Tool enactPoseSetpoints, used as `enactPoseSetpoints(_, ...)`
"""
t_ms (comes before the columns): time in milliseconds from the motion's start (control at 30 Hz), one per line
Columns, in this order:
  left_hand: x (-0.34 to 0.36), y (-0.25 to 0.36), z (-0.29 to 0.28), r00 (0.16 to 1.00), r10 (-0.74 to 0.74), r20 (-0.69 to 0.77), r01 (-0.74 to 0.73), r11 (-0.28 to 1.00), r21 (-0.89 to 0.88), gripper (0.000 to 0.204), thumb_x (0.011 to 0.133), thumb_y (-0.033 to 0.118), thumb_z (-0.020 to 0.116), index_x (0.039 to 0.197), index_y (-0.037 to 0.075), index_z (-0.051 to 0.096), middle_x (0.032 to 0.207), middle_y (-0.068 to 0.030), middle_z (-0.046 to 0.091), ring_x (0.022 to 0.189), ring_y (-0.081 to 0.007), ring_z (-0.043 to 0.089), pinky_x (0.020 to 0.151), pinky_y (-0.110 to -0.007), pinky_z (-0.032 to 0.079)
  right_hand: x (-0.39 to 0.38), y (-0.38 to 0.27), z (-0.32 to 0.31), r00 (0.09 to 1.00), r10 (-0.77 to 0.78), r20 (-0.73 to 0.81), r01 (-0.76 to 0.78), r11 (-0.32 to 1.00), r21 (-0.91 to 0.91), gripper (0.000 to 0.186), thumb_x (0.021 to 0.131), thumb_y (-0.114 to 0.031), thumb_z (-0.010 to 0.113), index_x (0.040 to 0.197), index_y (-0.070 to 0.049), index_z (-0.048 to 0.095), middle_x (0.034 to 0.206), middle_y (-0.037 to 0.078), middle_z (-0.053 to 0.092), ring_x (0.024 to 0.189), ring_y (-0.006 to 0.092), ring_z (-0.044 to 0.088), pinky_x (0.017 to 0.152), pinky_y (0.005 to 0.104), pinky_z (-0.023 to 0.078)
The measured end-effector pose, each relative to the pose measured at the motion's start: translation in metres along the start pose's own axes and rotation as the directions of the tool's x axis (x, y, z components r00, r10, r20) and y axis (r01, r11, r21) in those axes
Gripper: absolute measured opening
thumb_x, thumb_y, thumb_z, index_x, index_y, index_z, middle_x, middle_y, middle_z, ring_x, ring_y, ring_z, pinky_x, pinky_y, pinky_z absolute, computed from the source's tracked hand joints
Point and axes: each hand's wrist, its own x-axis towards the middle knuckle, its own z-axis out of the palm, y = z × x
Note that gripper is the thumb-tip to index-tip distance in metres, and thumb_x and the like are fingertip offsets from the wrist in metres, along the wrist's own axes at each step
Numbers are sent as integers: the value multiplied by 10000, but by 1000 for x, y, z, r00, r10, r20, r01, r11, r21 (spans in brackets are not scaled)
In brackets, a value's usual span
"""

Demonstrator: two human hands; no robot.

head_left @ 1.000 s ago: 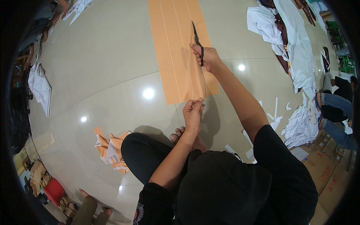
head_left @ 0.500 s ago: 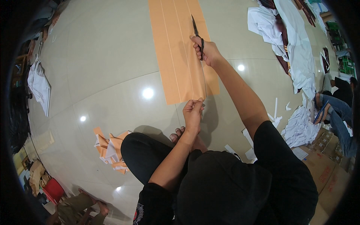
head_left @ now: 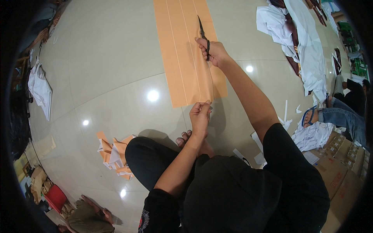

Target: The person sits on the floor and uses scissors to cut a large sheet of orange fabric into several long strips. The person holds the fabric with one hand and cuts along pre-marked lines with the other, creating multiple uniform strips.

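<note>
A long orange sheet lies on the floor ahead of me, marked lengthwise with several thin white lines; whether it is cloth or paper I cannot tell. My right hand grips black scissors over its right part, blades pointing away from me. Below that hand, a cut runs lengthwise to the near edge. My left hand pinches the near end of the sheet beside this cut and lifts it a little, its fingers closed. The blades look nearly closed.
A crumpled orange-and-white heap lies left of my knee. White cloth stretches along the right, with a white pile nearer. Beside it are cardboard boxes, paper scraps and a person's sandalled foot.
My hands and the scissors stay almost in place; the right hand shifts very slightly. At the right, a person's foot has stepped toward the white pile. The person at lower left has moved.
</note>
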Motion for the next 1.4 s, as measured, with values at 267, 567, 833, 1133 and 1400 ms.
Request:
enactPoseSetpoints(267,1,-4,-4,999,21,36,-21,1000,-15,142,984,190,688,915,67,673,671,45,551,502,-23,372,455,-215,243,6,-12,4,1000,-30,0,30,999,23,402,831,-432,830,724,-138,578,651,-42,517,540,67,461,503,220,402)
enactPoseSetpoints(567,1,-2,-2,999,22,32,-22,1000,-4,148,992,183,681,906,65,665,669,46,545,498,-23,363,452,-225,241,16,-17,5,999,-37,5,37,998,41,411,814,-433,845,740,-130,577,656,-40,511,538,73,453,502,238,390)
enactPoseSetpoints(833,1,-2,-2,999,17,29,-18,1000,14,149,994,189,681,916,64,661,662,55,532,504,-21,356,455,-223,238,14,-16,5,998,-56,15,54,996,69,400,804,-415,858,747,-129,584,659,-40,516,537,75,455,505,241,387)
enactPoseSetpoints(1133,1,-2,-2,1000,17,25,-18,999,34,156,983,217,697,911,83,664,664,64,536,521,-18,371,466,-220,240,17,-18,6,999,-27,24,26,997,67,307,853,-283,840,834,-79,611,709,-10,553,584,79,480,516,256,402)
enactPoseSetpoints(1400,-1,0,-2,1000,-1,0,1,999,49,179,975,243,717,868,111,660,651,70,547,512,-13,379,461,-210,244,22,-23,4,998,-43,46,38,995,93,370,819,-339,860,810,-70,607,703,6,555,590,97,501,518,262,425)
